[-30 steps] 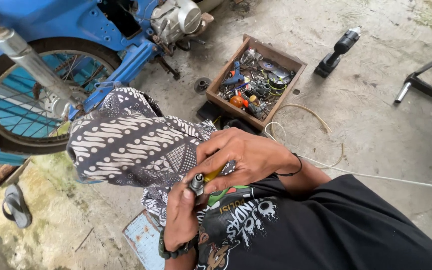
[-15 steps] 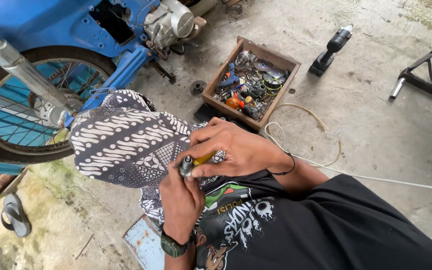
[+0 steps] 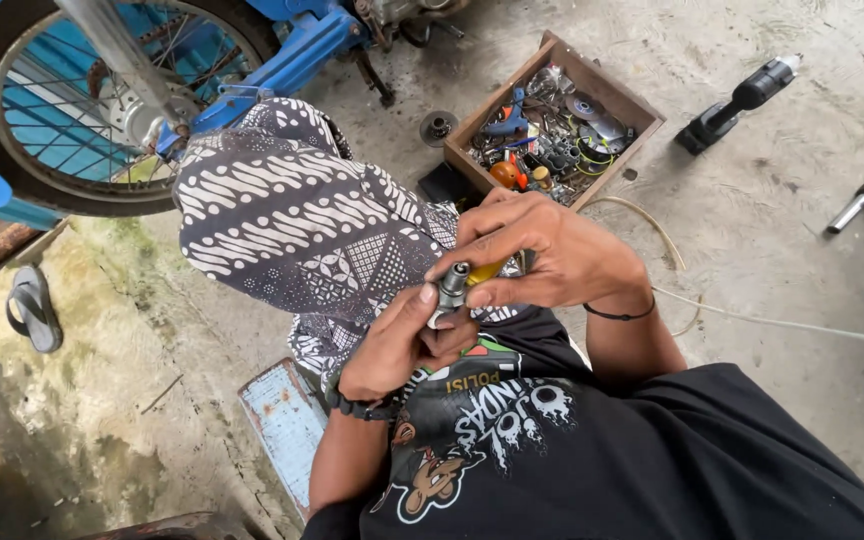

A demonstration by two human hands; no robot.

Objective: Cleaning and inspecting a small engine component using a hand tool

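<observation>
Small dull grey metal part (image 3: 451, 290) being pinched against a glossy yellow plastic handle (image 3: 485, 271), patterned matt cloth (image 3: 292, 215) being draped over the knee, rough stained concrete floor (image 3: 772, 230) being sat on, worn wooden box (image 3: 552, 120) being filled with metal oddments.

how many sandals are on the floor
1: a grey sandal lies on the stained concrete at the left edge, below the blue motorbike's wheel. Its pair may be out of frame.
</observation>
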